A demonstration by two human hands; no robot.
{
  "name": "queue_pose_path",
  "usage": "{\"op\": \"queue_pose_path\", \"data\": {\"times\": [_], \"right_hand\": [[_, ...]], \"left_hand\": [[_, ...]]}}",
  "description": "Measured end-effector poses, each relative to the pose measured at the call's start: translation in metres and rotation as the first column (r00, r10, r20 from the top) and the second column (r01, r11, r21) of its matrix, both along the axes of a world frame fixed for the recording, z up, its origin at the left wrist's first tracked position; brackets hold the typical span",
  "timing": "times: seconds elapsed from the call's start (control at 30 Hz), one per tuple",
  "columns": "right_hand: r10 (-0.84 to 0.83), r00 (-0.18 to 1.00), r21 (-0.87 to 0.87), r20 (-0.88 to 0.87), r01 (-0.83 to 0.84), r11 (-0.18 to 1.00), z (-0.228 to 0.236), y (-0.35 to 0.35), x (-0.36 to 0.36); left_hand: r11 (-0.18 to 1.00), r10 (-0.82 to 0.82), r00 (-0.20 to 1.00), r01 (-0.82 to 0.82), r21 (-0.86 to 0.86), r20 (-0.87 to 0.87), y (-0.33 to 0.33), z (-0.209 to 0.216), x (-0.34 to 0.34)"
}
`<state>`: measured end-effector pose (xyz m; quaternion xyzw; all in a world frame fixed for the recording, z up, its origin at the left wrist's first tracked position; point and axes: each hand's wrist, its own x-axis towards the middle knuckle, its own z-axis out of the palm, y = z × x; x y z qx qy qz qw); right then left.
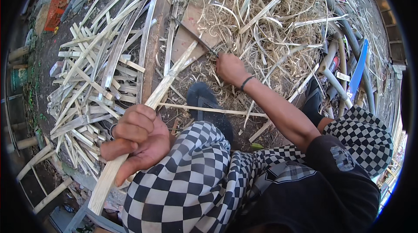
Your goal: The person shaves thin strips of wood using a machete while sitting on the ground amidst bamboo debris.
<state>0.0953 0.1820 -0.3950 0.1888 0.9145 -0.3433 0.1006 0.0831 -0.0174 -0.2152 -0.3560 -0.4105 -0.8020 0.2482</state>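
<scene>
My left hand [138,139] is closed round a long pale bamboo strip [170,78], which slants from the lower left up toward the middle. My right hand [231,70] grips the handle of a long knife [198,38]; the handle itself is hidden in my fist. The dark blade points up and to the left and lies across the strip's far end, apparently touching it. Under the blade and the strip's end is a flat brown board [187,21]. Thin curled shavings [261,19] surround the board on its right.
A heap of split bamboo strips [93,69] lies at the left, beside a long wooden plank [153,54]. At the right are a blue handsaw [358,69] and several bamboo poles [335,82]. An orange crate [58,6] stands far left. My sandalled foot [209,111] is near the middle.
</scene>
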Motion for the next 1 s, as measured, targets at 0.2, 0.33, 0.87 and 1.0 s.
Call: {"op": "queue_pose_path", "data": {"times": [0.2, 0.33, 0.87, 1.0], "right_hand": [[0.125, 0.990, -0.121, -0.068, -0.133, 0.984, 0.097, -0.032, 0.021], [0.196, 0.917, -0.221, -0.347, -0.283, 0.934, 0.132, -0.049, 0.029], [0.182, 0.938, -0.100, -0.294, -0.220, 0.970, 0.083, -0.047, 0.019], [0.193, 0.958, -0.031, -0.212, -0.204, 0.979, 0.094, -0.052, 0.009]], "left_hand": [[0.996, 0.071, 0.996, -0.074, 0.053, 0.048, 0.002, -0.010, -0.001], [0.999, 0.043, 0.999, -0.043, 0.019, 0.019, -0.002, -0.007, 0.000], [0.996, 0.078, 0.996, -0.080, 0.051, 0.035, -0.002, -0.008, 0.000], [0.974, 0.176, 0.976, -0.192, 0.122, 0.129, -0.009, -0.015, 0.005]]}}
